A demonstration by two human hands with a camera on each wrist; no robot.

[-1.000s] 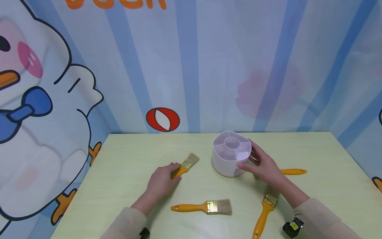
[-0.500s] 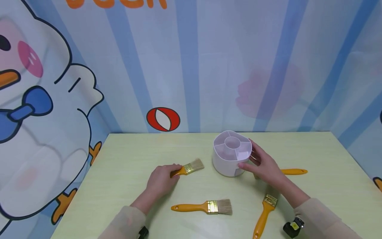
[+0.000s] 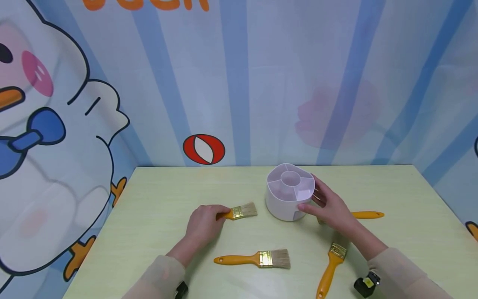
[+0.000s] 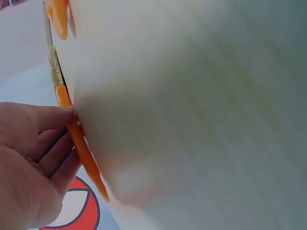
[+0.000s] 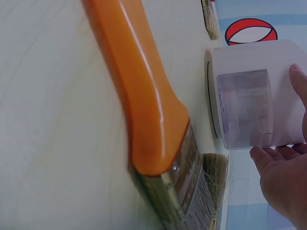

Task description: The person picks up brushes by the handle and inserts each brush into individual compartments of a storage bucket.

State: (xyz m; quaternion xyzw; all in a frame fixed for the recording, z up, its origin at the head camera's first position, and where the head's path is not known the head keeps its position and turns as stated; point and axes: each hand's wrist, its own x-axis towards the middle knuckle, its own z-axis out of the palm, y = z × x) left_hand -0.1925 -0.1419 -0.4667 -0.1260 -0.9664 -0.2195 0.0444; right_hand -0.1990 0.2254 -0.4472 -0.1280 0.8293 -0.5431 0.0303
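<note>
My left hand [image 3: 203,224] pinches the orange handle of a flat paintbrush [image 3: 243,211] at the tabletop, bristles pointing right toward the organizer. In the left wrist view thumb and fingers [image 4: 53,155] hold the handle [image 4: 84,151] midway, its end sticking out past them. A round white desk organizer [image 3: 285,207] stands upright at the back, its top divided into compartments around a central ring. My right hand [image 3: 332,209] grips its right side, thumb in front and fingers partly hidden behind. The right wrist view shows a small clear panel [image 5: 245,110] on the organizer's wall.
A second paintbrush [image 3: 257,259] lies level at the front middle. Another brush [image 3: 329,270] slants below my right forearm, and one more [image 3: 367,214] lies partly hidden behind my right hand. A printed cloth backdrop [image 3: 269,83] rises behind the table [image 3: 168,187].
My left hand has turned its paintbrush clockwise, from slanting up to nearly level, the bristles coming down and to the right. The right hand and the organizer have stayed put.
</note>
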